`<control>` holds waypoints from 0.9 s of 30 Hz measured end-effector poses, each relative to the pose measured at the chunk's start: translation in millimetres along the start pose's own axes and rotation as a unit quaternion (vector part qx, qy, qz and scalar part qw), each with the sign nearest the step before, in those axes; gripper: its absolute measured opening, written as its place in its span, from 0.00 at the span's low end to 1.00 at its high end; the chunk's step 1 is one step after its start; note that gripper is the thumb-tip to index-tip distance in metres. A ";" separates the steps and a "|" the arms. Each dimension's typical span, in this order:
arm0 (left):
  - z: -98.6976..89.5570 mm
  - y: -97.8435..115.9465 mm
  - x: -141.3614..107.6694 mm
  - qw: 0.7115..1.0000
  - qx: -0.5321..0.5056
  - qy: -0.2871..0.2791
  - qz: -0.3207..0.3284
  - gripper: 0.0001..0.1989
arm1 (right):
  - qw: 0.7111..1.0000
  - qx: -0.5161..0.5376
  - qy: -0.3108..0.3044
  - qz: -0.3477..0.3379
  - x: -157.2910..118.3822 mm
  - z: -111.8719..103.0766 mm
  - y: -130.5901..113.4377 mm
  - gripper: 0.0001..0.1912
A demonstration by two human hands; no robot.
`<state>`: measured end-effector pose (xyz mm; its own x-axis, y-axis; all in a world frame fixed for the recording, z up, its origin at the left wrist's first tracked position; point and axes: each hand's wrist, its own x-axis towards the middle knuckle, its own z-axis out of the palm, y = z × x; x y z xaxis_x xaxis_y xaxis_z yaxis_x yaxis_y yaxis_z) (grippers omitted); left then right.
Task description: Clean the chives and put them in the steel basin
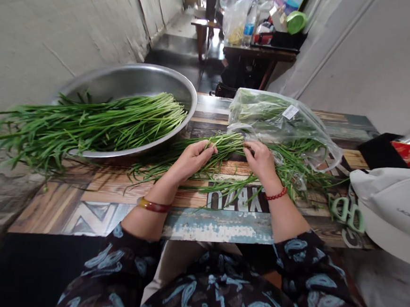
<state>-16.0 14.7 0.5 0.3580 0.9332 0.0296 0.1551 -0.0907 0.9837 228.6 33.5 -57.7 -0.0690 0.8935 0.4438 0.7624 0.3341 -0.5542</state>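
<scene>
A bunch of garlic chives (227, 141) lies across the wooden table, its pale stem ends pointing right. My left hand (195, 158) is closed around the stems, thumb and fingers pinched together. At the pale ends, my right hand (260, 160) has its fingers bent in a pinch; what sits between them is too small to name. Loose green stalks (297, 172) lie beside and beyond my right wrist. To the left, a large steel basin (134, 78) holds a big heap of chives (122, 123), leaves hanging over its rim.
Behind my right hand is a clear plastic bag (286, 117) of greens. Pale green scissors (347, 213) and a white cap (396, 206) are at the right. A water bottle (250, 20) stands on a farther table (258, 53). Walls flank both sides.
</scene>
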 end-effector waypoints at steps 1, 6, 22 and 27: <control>-0.1 0.1 0.2 1.000 0.019 0.007 0.004 0.13 | 1.000 -0.010 -0.005 0.000 -0.3 -0.2 -0.5 0.11; -2.3 -1.4 2.7 0.996 0.069 0.051 0.020 0.15 | 0.992 0.110 0.004 0.061 1.4 -2.9 -6.3 0.07; 3.6 -0.7 0.2 0.998 0.041 0.026 0.026 0.16 | 0.982 0.187 -0.003 -0.007 -4.3 -14.7 -51.0 0.20; 10.5 -1.4 0.5 0.992 0.118 -0.027 0.040 0.15 | 0.987 0.154 -0.001 -0.052 -7.4 -8.7 -65.7 0.25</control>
<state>-6.3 11.6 -2.7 0.4254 0.9006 0.0892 0.3328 -0.2473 0.9100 184.7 2.3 -18.4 -0.1384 0.8499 0.5085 0.5196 0.4994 -0.6933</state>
